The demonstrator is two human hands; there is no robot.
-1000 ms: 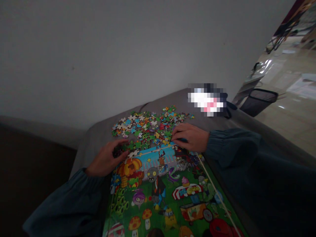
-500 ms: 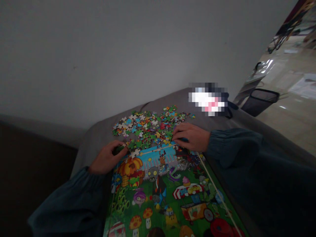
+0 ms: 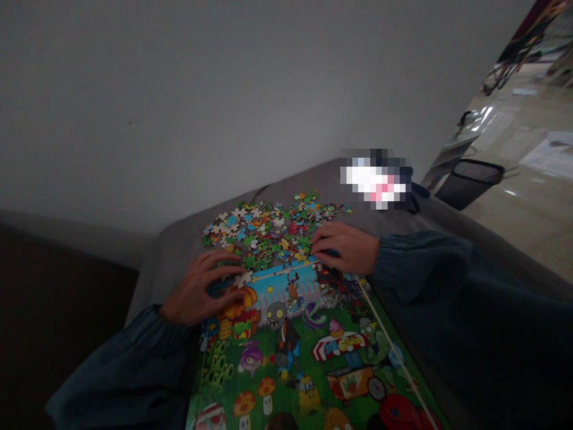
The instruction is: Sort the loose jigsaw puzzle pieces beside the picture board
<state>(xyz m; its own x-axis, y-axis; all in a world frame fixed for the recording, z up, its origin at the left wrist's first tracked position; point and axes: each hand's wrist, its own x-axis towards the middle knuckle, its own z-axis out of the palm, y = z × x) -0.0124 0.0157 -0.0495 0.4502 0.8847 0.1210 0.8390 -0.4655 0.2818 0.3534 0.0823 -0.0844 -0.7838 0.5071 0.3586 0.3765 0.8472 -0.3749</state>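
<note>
A puzzle board (image 3: 273,334) printed with cartoon plants and zombies lies before me, light border lines along its top and right. Beyond its far edge spreads a heap of loose jigsaw pieces (image 3: 264,230). Over the board's far left corner, my left hand (image 3: 203,283) is open, thumb and fingers apart. Its fingertips are close to a pale jigsaw piece (image 3: 244,278) at the board's top edge; contact is unclear. My right hand (image 3: 342,246) rests at the near right side of the heap, fingers curled together. What those fingers hold, if anything, is hidden.
Board and pieces lie on a grey cloth-like surface (image 3: 174,239) against a pale wall (image 3: 224,89). A blurred-out item (image 3: 376,182) with a dark strap is at the back right. Past the surface's right edge, a dark mesh basket (image 3: 470,179) stands above a shiny floor (image 3: 537,197).
My left hand has opened, its fingers spreading and reaching right over the board's corner. My right hand has stayed almost still. The view has shifted slightly.
</note>
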